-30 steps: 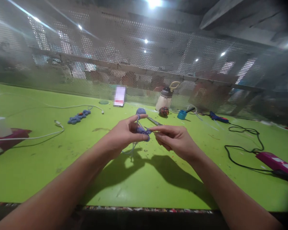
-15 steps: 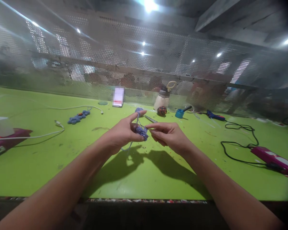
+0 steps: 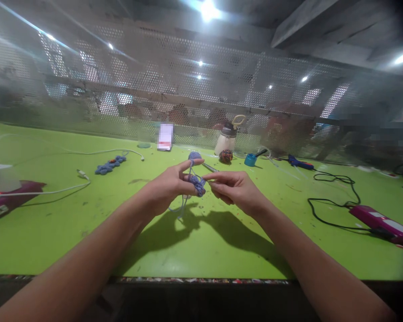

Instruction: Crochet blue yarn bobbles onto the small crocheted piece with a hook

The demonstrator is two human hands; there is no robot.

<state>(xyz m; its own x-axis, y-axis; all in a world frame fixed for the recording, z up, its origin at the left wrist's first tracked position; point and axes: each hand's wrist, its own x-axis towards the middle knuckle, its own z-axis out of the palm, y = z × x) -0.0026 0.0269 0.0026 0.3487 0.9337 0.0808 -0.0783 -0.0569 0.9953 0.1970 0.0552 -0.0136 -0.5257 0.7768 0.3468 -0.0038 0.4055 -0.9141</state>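
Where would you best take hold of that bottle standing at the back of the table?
Probably by the pale loop on the dark lid, coming from above: the bottle stands upright, and the loop rises over the lid towards the right, with an opening to hook. Coming in low from the front seems worse, as a dark yarn ball sits before its base.

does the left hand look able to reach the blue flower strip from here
Probably yes: nothing appears to stand between the left hand and the blue flower strip, though it holds the purple crochet piece.
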